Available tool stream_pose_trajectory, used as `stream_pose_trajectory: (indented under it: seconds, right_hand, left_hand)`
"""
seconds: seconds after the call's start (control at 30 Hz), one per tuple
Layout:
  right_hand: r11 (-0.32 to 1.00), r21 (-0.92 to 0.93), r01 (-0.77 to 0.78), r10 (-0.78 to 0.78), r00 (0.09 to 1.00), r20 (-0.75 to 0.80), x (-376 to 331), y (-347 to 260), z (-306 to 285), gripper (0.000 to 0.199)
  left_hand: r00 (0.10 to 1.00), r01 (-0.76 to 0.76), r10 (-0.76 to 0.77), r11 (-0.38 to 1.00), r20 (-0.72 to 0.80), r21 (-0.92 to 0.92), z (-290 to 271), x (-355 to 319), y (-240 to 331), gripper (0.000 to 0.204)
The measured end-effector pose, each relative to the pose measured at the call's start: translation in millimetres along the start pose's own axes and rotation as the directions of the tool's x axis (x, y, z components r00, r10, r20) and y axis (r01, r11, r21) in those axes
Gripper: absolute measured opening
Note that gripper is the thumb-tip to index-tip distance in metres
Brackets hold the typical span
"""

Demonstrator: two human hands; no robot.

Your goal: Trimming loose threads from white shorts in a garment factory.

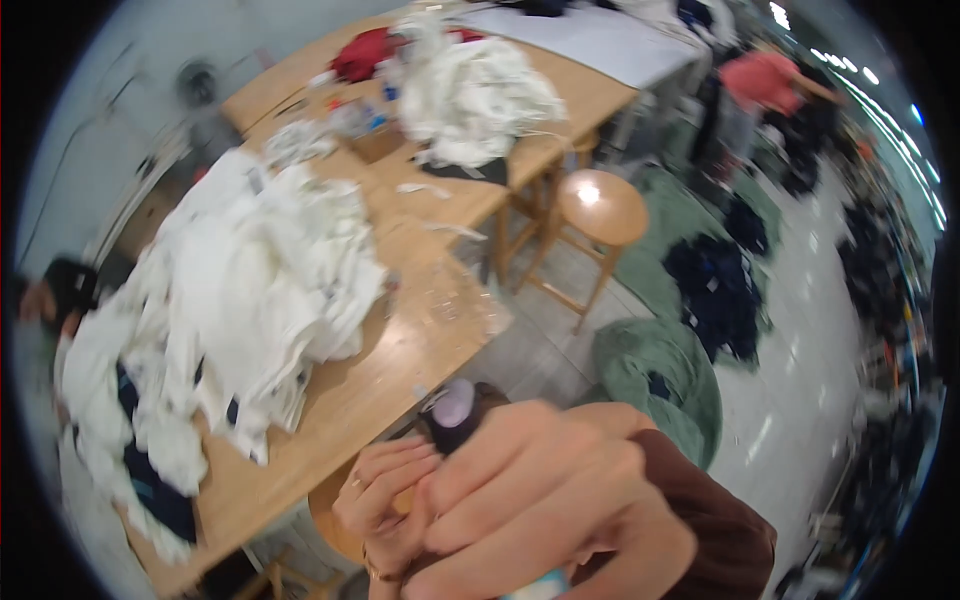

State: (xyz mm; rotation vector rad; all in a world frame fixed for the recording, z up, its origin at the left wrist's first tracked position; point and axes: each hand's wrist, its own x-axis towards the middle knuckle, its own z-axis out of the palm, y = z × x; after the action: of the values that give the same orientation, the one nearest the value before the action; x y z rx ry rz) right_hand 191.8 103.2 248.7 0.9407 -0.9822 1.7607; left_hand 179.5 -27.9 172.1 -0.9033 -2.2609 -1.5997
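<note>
My right hand (550,490), in a brown sleeve (700,500), is large and close to view, its fingers curled. Under it shows a small blue and white thing (540,587), partly hidden. My left hand (390,495), with a ring and a bracelet, touches it from the left with bent fingers. What either hand grips is hidden. Just beyond the fingers shows a dark round-ended item with a lilac disc (455,405); whether it is held I cannot tell.
White garments (270,270) heap on the wooden table (430,340); another white pile (470,100) lies farther back. A wooden stool (600,208) stands right of the table. Dark clothes (712,290) lie on green cloth (650,235). A person in a coral top (762,82) bends at the far right.
</note>
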Motion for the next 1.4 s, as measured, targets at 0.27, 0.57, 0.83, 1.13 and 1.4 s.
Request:
stream_pose_trajectory:
  seconds: [0.27,0.57,0.83,1.13,1.4]
  right_hand:
    - [0.998,0.063,0.002,-0.037,0.825,0.564,16.0,29.5,-0.2,0.032]
    - [0.975,0.144,-0.166,0.083,0.884,0.46,7.3,37.2,52.3,0.032]
    - [0.964,0.007,-0.264,0.215,0.802,0.558,8.6,10.7,67.7,0.03]
    - [0.979,0.191,-0.074,-0.055,0.802,0.595,1.5,31.5,73.8,0.031]
    - [0.943,0.293,-0.156,-0.065,0.78,0.623,-2.3,34.5,95.6,0.028]
  left_hand:
    - [0.995,-0.058,0.058,0.998,-0.086,0.011,-7.5,-18.8,-6.7,0.02]
    - [0.985,-0.011,0.027,0.995,-0.173,0.095,-13.2,-34.0,-11.0,0.02]
    - [0.857,0.194,-0.337,0.912,0.39,0.362,-9.3,-71.9,-17.3,0.055]
    - [0.866,0.183,-0.345,0.891,0.361,0.415,-5.7,-74.5,-16.3,0.058]
    - [0.908,0.206,-0.334,0.882,0.255,0.423,-11.1,-88.9,-15.4,0.057]
